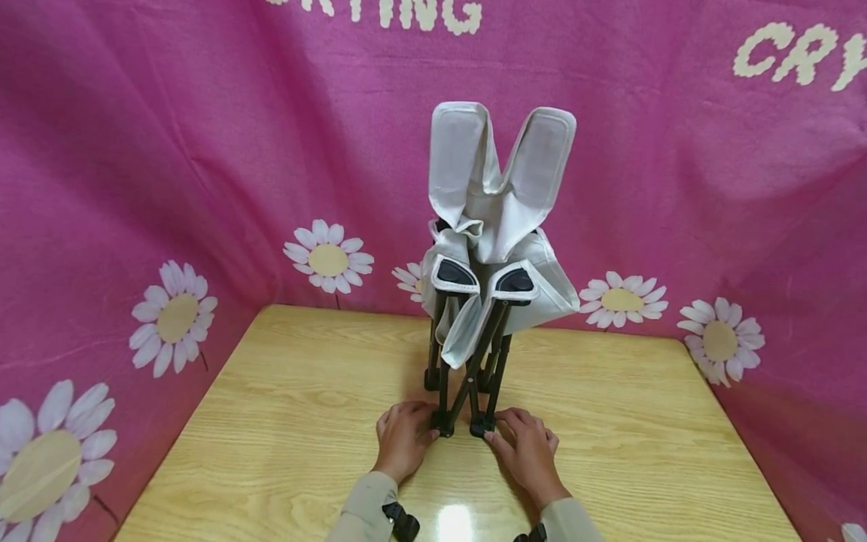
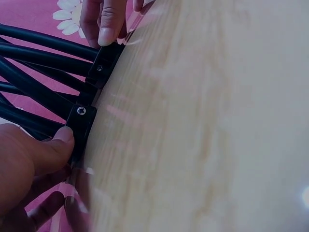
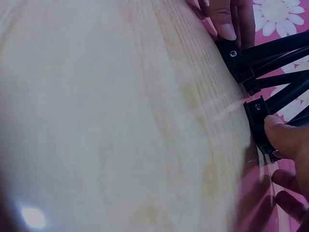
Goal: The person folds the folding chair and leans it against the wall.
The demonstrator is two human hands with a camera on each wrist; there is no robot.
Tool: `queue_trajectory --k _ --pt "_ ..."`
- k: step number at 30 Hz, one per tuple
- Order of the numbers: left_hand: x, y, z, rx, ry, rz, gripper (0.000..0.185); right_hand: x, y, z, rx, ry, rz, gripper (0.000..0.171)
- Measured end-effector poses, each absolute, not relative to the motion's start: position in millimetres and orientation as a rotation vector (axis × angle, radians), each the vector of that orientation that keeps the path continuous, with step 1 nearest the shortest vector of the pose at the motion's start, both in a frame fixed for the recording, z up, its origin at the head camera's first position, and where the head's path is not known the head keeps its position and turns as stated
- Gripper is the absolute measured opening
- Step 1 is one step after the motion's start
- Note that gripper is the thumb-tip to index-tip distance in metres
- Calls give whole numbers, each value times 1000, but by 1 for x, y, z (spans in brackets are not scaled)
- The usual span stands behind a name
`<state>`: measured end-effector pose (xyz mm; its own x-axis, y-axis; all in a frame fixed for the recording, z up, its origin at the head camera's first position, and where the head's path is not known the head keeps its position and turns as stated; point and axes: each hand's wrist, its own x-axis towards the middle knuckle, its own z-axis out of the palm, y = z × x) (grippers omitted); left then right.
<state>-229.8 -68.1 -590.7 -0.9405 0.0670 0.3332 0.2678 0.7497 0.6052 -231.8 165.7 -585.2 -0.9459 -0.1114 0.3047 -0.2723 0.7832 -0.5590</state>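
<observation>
Pink daisy-print cloth (image 1: 169, 188) backed a wooden table (image 1: 305, 421), where a folded camp chair (image 1: 484, 256) stood upright. Left hand (image 1: 404, 438) and right hand (image 1: 523, 446) each pinched 1 black front foot, fingers clamped.

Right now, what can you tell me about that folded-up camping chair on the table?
The folding chair stands upright and collapsed on the wooden table. Its pale grey fabric is bunched, two flaps sticking up like ears, with black-lined corner pockets. Thin black crossing legs end in black plastic feet with screws. The left hand and right hand each grip a front foot.
</observation>
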Motion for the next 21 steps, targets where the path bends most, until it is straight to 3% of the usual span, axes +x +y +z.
queue_trajectory --k 21 --pt "-241 -69 -588 -296 -2671 -908 34 -244 167 -582 278 -2779 903 30"
